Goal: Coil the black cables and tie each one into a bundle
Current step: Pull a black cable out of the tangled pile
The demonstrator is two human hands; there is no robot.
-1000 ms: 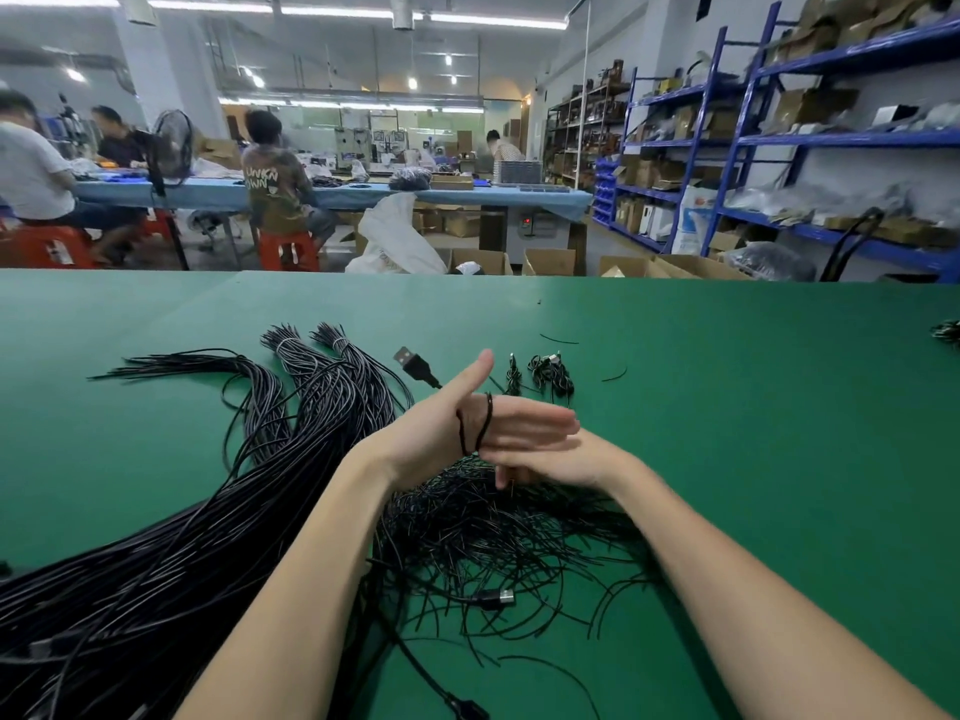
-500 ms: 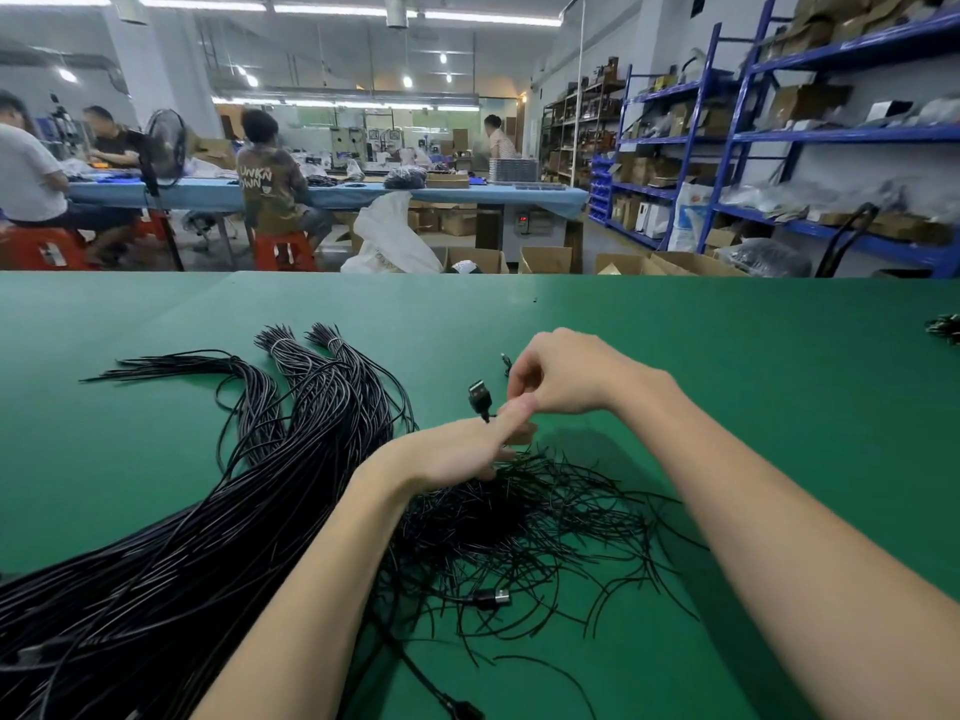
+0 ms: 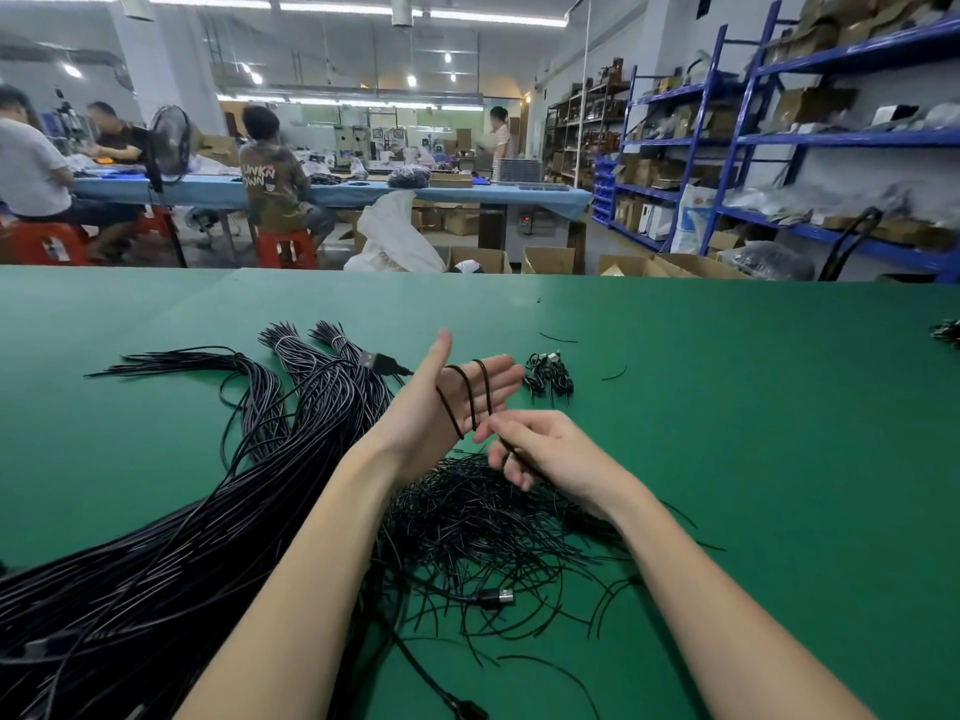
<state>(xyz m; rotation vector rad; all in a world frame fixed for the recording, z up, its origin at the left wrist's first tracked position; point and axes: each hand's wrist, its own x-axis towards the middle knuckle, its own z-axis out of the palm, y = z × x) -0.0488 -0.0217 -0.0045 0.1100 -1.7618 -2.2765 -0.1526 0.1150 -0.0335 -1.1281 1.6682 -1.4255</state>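
The right hand (image 3: 550,454) pinches the black cable (image 3: 470,394) just below the flat, released left hand (image 3: 457,397), whose palm the loops cross.

Across the upper frame I see blue shelving (image 3: 737,142) at right, cardboard boxes (image 3: 545,259) on the floor mid-frame, and a white sack (image 3: 395,236). Upper left, seated people (image 3: 275,184) on red stools (image 3: 285,249) beside a standing fan (image 3: 169,140).

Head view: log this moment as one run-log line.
step: coiling | left hand: open, black cable looped over palm | right hand: pinching cable tail | finished bundles: on green table
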